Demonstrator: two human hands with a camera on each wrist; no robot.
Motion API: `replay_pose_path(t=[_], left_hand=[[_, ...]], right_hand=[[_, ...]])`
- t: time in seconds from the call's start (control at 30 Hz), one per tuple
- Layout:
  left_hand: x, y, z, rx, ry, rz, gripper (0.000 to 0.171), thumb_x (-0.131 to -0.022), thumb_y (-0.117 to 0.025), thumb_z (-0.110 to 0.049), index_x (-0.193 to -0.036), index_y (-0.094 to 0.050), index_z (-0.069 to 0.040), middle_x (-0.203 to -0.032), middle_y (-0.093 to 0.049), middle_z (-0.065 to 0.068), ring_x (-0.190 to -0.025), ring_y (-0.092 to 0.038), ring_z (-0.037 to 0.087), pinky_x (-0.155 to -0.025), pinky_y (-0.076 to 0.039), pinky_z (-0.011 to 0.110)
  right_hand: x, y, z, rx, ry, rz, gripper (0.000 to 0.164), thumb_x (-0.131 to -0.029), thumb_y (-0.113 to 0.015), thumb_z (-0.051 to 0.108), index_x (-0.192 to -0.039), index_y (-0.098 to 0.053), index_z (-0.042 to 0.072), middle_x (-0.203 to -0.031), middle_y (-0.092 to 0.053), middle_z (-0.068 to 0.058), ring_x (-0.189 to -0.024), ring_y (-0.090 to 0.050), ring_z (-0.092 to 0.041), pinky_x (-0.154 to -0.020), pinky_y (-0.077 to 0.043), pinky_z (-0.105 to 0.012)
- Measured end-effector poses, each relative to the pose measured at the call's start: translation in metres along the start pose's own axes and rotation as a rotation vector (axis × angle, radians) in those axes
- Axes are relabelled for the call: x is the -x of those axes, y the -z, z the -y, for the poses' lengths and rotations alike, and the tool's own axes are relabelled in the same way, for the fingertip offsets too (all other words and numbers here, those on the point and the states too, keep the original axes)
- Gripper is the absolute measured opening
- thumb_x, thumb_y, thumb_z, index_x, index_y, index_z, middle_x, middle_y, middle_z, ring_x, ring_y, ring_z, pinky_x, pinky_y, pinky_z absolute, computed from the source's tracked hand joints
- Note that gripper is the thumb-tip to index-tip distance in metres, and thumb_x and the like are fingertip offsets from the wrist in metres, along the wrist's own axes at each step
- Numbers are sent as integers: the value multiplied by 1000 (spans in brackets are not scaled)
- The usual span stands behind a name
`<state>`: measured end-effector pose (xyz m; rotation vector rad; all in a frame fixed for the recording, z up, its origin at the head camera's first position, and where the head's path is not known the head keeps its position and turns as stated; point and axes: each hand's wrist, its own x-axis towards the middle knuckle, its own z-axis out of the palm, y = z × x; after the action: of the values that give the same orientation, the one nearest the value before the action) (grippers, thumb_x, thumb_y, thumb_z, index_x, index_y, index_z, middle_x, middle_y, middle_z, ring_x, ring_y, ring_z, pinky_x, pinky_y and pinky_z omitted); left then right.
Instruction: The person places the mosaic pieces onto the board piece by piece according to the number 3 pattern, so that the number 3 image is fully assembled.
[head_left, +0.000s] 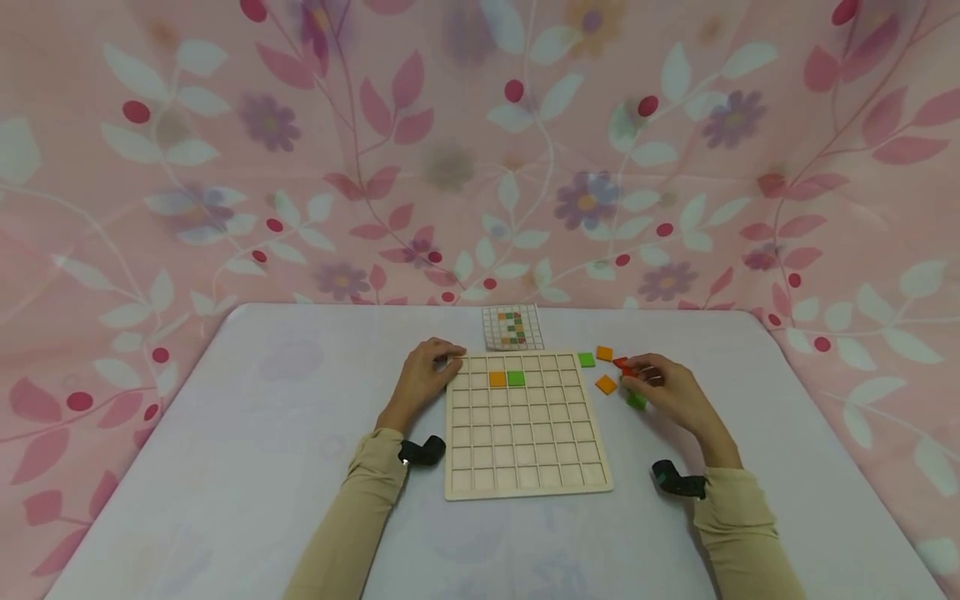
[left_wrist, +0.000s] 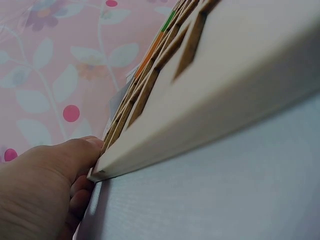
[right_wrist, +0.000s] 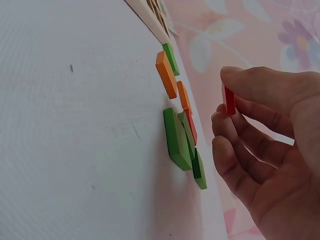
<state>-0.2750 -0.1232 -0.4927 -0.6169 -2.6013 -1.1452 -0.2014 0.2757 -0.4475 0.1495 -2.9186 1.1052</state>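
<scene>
My left hand point(head_left: 422, 379) grips the far left corner of a wooden grid board point(head_left: 528, 476), its thumb point(left_wrist: 82, 150) on the top edge and the other fingers curled beside it. One orange tile point(head_left: 497, 379) and one green tile point(head_left: 516, 378) sit side by side in the board's second row from the far side. To the right of the board, my right hand point(head_left: 670, 390) pinches a small red tile point(right_wrist: 229, 101) between thumb and fingers. The held tile is raised above the loose tiles, seen nearly edge-on in the right wrist view.
Loose tiles lie right of the board: a green one point(head_left: 587, 360), two orange ones point(head_left: 603, 353) point(head_left: 606, 384), another red one point(right_wrist: 190, 126) and several green ones, among them a near one point(right_wrist: 176, 140). Behind the board lies a pattern card point(head_left: 492, 332). Floral cloth point(head_left: 465, 167) hangs behind the white table point(head_left: 300, 417).
</scene>
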Motion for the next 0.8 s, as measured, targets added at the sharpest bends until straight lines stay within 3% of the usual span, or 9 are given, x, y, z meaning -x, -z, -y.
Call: replay_pose_path(t=[0.23,0.6,0.8], left_hand=[[1,1,-2,2,0,-8,18,-86,-68,-15,-103,-73,-10,-101,-67,9,-88,-58,23,-80,-47,39],[1,-1,1,17,-18,-15,18,-87,-68,-15,-103,-73,-11,-100,-67,8,-86,-58,21,-78,-47,38],[1,-2,3,11,-31,-21,17,-87,-68,-16,-102,-73,-11,-99,-67,7,-84,-57,20,-77,-46,37]], right_hand=[[-4,-4,3,-18,24,9,35,-88,-67,26,-117,-62,9,-107,-65,-11,-93,-60,-23,-77,-48,-25],[-10,-11,12,-37,60,9,34,-88,-68,28,-114,-62,7,-107,-66,-12,-91,-60,-23,-77,-49,-23],[-13,-13,17,-44,85,15,32,-88,-67,25,-114,-62,7,-109,-66,-12,-94,-61,-23,-81,-50,-29]])
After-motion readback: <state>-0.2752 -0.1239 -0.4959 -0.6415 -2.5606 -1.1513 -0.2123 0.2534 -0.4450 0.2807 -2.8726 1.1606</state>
